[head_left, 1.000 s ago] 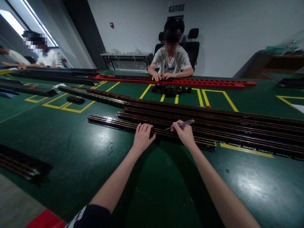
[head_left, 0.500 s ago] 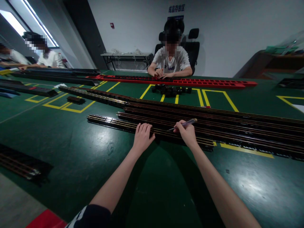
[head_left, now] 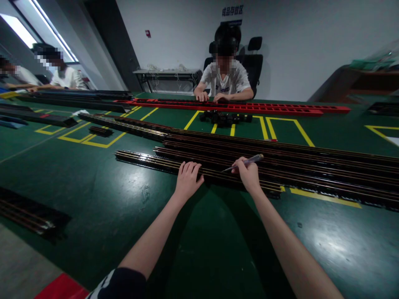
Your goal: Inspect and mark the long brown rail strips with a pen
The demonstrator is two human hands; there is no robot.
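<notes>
A long black strip [head_left: 146, 159] with brass-coloured lines lies across the green table in front of me. My left hand [head_left: 188, 179] rests on its middle, fingers spread and lying over the strip. Right of it, my right hand [head_left: 248, 173] grips a slim screwdriver-like tool [head_left: 256, 158], its thin tip pointing left and down at the strip. Whether the tip touches the strip is too small to tell. Several similar strips [head_left: 311, 166] lie side by side just beyond, running off to the right.
Small black parts [head_left: 222, 118] are heaped beyond the strips, before long red frames [head_left: 299, 109]. A person [head_left: 224, 81] sits opposite with both hands at the frames. More black strips [head_left: 28, 214] lie at the left edge. Two people sit far left.
My right hand has moved slightly right with the tool. The left hand stays on the strip. The person opposite has moved their hands apart, and the red frame reaches further right.
</notes>
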